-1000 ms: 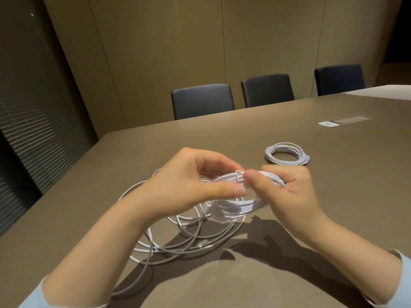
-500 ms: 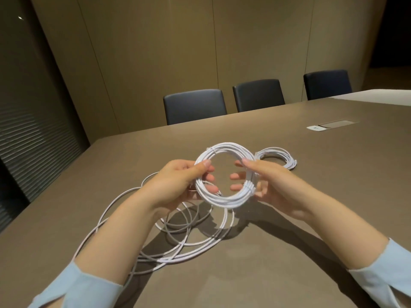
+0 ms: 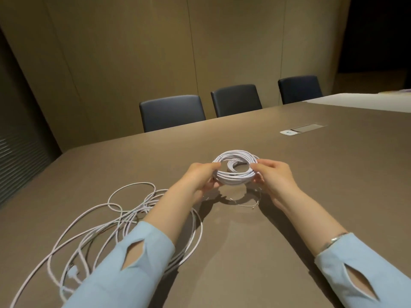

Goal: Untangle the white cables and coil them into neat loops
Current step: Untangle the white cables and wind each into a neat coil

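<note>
You've got the coiled cable point(image 3: 234, 172) held up off the table point(image 3: 255, 230), between both hands, roughly mid-frame. It's white w/ a faint lilac tint in this light, wound into a tight round ring of many turns stacked side by side, hole in the middle open. Ring is tipped so you look partly down through it; its shadow falls on the tabletop right under it.

Your left hand point(image 3: 201, 178) grips the ring's left side: thumb on top near the upper edge, fingers curled under. Your right hand point(image 3: 273, 176) grips the right side the same way, thumb and fingertips pinching the bundle, other fingers curled below it. Both hands closed on the same coil, approx level w/ each other.

Through and just behind the ring a second coil point(image 3: 234, 166) shows, also white; mostly hidden by the held one, so can't tell if it's touching.

The loose cable point(image 3: 133, 218) lies on the table to your lower left, under and beside your left forearm. Still a tangle: big sloppy loops crossing each other, strands running off toward the bottom-left corner, a small white plug end visible near the lower left. It's well apart from the held coil.

Both sleeves are pale blue w/ a slit at the cuff.

Three dark chairs point(image 3: 172, 115) along the far edge, a flush socket panel point(image 3: 302, 129) in the tabletop at far right.
</note>
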Tool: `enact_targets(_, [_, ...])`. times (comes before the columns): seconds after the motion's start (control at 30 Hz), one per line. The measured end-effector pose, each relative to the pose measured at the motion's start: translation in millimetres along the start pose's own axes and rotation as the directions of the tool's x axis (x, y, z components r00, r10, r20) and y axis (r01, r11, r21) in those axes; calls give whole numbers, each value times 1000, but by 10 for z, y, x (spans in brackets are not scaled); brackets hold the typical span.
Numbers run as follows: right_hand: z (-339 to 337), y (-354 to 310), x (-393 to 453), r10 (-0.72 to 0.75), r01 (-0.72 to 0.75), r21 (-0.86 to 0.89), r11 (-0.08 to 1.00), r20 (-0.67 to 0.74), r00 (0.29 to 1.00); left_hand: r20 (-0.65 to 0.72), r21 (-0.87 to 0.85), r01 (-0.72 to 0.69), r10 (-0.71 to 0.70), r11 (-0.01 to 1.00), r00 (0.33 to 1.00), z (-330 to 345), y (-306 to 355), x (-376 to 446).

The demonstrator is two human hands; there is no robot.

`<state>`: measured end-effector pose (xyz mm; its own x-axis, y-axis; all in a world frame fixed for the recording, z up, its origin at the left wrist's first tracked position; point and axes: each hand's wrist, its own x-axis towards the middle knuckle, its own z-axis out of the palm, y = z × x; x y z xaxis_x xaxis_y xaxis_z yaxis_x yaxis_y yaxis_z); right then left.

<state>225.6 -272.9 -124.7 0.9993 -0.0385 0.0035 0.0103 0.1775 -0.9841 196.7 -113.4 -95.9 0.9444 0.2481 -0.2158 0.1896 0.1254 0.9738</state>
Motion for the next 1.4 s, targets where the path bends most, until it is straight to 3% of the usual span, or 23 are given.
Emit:
enact_targets(0.1, [-85, 78, 325, -55, 41, -95, 995, -144, 988, -11, 7, -15, 15, 1000, 1000, 161, -59, 259])
enact_targets(0.2, [-123, 144, 648, -132, 92, -192, 977, -203, 970, -56, 90, -72, 77, 993, 996, 311, -113, 524])
enact_targets(0.47, [-143, 353, 1135, -190, 93, -426, 900, -193, 963, -145, 261, -158, 200, 952, 969, 462, -283, 1040])
enact_targets(0.73, [-167, 416, 1125, -194, -14, -741, 672, -195, 961, -107, 476, -150, 226, 867, 968, 478, -375, 1128])
enact_targets(1.17, [-264, 363, 1201, -178, -31, -613, 790, -277, 944, 41, 553, -188, 198, 812, 979, 420, -269, 919])
enact_targets(1.3, [-242, 256, 1214, -233, 5, -597, 802, -305, 923, 40, 627, -181, 201, 758, 979, -10, 32, 643])
enact_targets(1.4, [-46, 173, 1109, -258, 68, -628, 775, -217, 942, 58, 686, -180, 194, 705, 979, -529, 201, 324])
